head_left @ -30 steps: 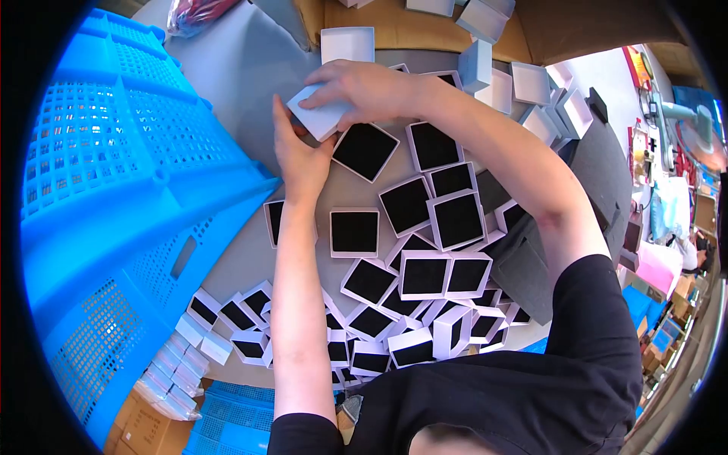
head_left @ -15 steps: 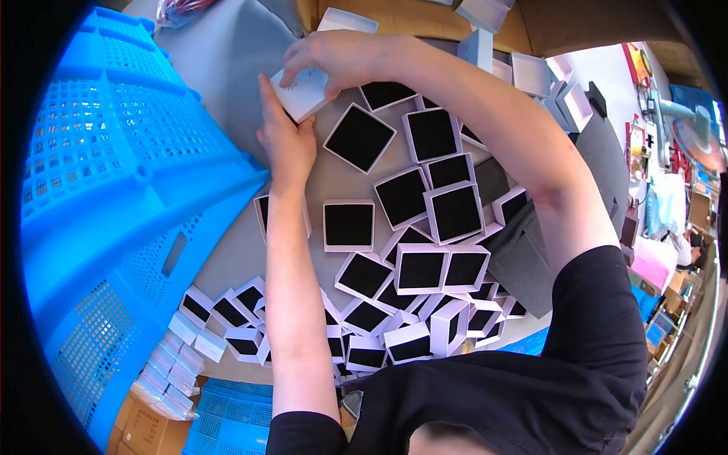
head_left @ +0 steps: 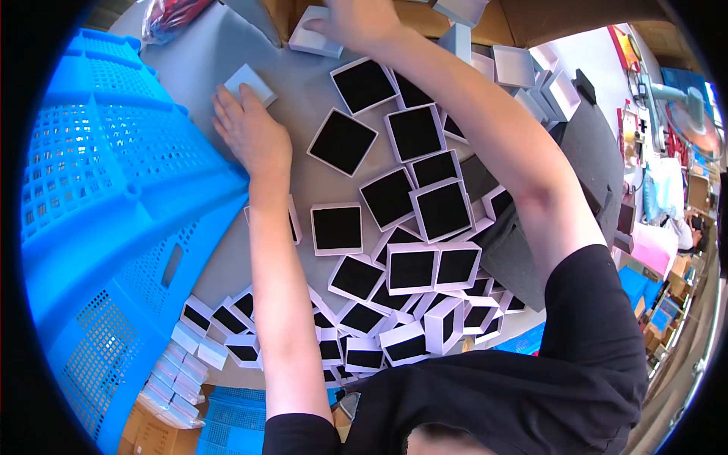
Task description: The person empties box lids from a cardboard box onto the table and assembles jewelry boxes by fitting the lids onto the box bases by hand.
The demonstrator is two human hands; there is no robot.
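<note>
My left hand point(head_left: 254, 136) is palm down at the upper left, fingers spread. Its fingertips touch the near edge of a closed white box point(head_left: 252, 80), which rests on the grey tabletop. At the top edge my right hand point(head_left: 360, 21) is partly cut off. Its thumb presses on a second white box piece point(head_left: 315, 38), and the other fingers are out of sight. Between my arms lie many shallow white boxes with black inserts point(head_left: 343, 142), some flat, others tilted or stacked toward my body.
Blue perforated crates point(head_left: 114, 152) lean along the left. A brown carton point(head_left: 523, 23) borders the far side, beside several pale empty box pieces point(head_left: 514, 67). Wrapped white boxes point(head_left: 174, 383) are stacked at lower left. A red plastic-wrapped bundle point(head_left: 171, 17) lies at upper left.
Both hands were around the closed white box; it now lies farther left under my left fingertips. My right hand has moved up to the other white box piece, which has shifted toward me.
</note>
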